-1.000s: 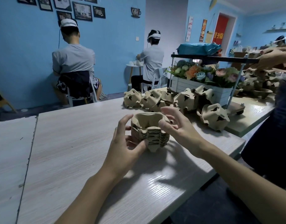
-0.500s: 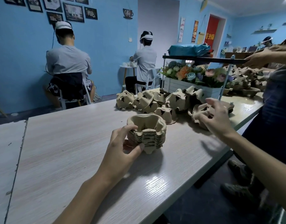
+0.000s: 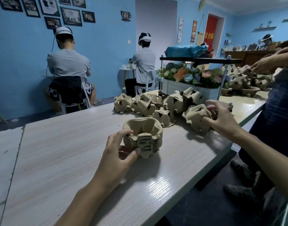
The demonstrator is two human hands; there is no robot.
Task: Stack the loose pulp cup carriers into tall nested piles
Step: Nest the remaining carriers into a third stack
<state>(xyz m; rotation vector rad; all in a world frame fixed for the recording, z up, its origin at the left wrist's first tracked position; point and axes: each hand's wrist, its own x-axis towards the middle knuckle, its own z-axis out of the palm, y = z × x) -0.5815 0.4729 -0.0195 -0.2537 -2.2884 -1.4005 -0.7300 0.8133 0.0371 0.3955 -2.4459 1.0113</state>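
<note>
A nested pile of several brown pulp cup carriers [image 3: 144, 137] stands open side up in the middle of the pale wooden table [image 3: 62, 154]. My left hand [image 3: 119, 154] grips its near left side, thumb at the base and fingers on the rim. Several loose carriers [image 3: 149, 103] lie upside down in a heap farther back. My right hand [image 3: 221, 119] is stretched out to the right, fingers closed on the nearest loose carrier [image 3: 197, 119], which rests on the table near its right edge.
A white flower box [image 3: 189, 87] under a black rack stands behind the heap. Another person [image 3: 273, 111] stands at the right, handling more carriers [image 3: 242, 79] on the adjoining table. Two seated people face the blue back wall. The table edge drops off on the right.
My right hand left the pile, reached right and back to the loose heap, and now has its fingers on one carrier. My left hand stayed on the pile.
</note>
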